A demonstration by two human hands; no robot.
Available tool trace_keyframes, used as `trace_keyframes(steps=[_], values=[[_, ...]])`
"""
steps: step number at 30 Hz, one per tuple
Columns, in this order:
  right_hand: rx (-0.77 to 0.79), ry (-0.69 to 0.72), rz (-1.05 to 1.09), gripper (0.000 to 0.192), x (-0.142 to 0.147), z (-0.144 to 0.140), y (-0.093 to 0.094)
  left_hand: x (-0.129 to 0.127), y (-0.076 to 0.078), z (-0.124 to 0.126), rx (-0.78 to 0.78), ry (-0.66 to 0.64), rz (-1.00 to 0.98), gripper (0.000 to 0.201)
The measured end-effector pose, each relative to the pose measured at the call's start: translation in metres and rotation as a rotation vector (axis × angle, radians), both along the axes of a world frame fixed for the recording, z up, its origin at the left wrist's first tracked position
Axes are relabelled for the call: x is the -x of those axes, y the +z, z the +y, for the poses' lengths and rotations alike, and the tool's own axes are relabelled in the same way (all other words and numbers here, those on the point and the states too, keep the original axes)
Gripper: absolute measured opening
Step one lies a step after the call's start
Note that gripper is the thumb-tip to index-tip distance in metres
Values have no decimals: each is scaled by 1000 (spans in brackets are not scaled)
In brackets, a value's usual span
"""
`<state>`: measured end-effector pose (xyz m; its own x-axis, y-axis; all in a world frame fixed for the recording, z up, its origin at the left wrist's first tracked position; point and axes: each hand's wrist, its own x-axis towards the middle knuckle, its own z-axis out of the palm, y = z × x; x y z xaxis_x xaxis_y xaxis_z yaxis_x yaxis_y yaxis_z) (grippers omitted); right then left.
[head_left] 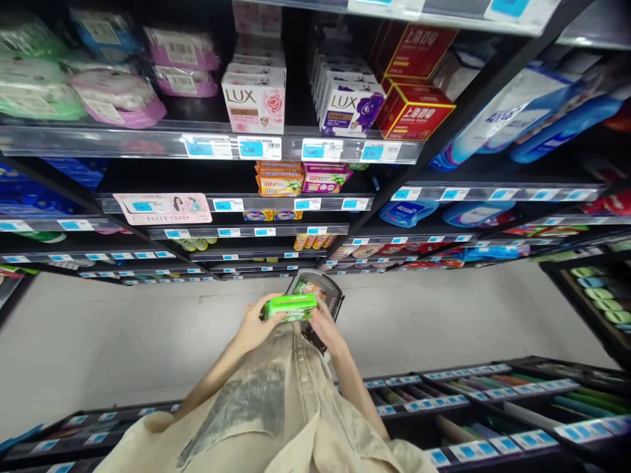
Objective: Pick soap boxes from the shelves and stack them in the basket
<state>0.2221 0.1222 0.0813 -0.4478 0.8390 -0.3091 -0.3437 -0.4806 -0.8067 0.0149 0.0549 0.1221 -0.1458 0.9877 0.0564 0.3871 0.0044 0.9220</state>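
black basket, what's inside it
Through the open top of the black basket, one packet with green and orange print shows. The green box, held in the left hand, and the right hand cover the rest.

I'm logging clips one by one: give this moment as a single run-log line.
left hand: holds green pack | right hand: at green pack, over dark basket | ahead: shelf with LUX boxes

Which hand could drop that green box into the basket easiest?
Probably the left hand: it grips the green box at its end, right above the basket. The right hand touches the box too, but sits against the basket.
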Motion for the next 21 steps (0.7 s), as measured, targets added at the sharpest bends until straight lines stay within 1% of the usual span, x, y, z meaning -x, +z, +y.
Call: trace_keyframes(steps=[2,5,7,9,12,14,17,19,21], values=[[-110,24,-160,46,-9,13,4,-1,8,12,95,31,-64,45],[-257,180,-326,36,-20,33,20,-7,13,28,127,29,-155,51],[-337,266,-391,33,-25,45,32,-12,11,36,155,30,-232,49],[-403,339,-441,29,-28,54,41,-17,5,41,228,37,-312,47],[-439,493,-468,28,-27,68,47,-23,-3,44,337,46,-392,48],[-455,640,-469,30,-21,79,50,-23,-4,44,335,29,-356,45],[-548,872,-533,34,-3,93,54,-18,2,45,227,-34,-170,36],[-658,942,-644,37,13,97,59,-13,6,48,164,-66,-37,32],[-772,944,-817,39,25,97,65,-9,9,51,146,-70,67,34]])
